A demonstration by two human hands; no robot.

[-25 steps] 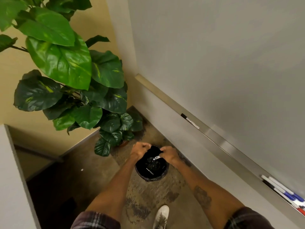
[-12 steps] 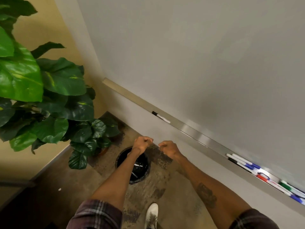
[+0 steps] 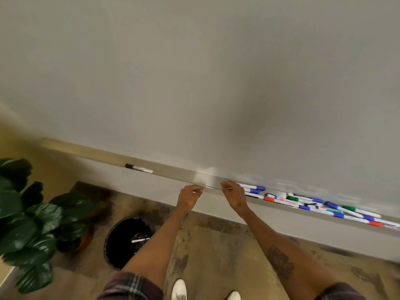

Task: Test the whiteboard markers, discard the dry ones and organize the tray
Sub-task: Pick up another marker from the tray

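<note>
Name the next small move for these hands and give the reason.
Probably reach the right hand a little to the right and pick one marker from the jumbled pile in the tray. Both hands look empty, the right one is nearest the pile, and a marker already lies in the bin.

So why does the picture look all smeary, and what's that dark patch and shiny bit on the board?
Head view: the whole frame is motion-blurred, so the heap of markers in the tray looks streaky. A soft grey shadow falls on the whiteboard. The tray shows a bright glare patch above the left hand. The wide lens makes the tray slant.
</note>
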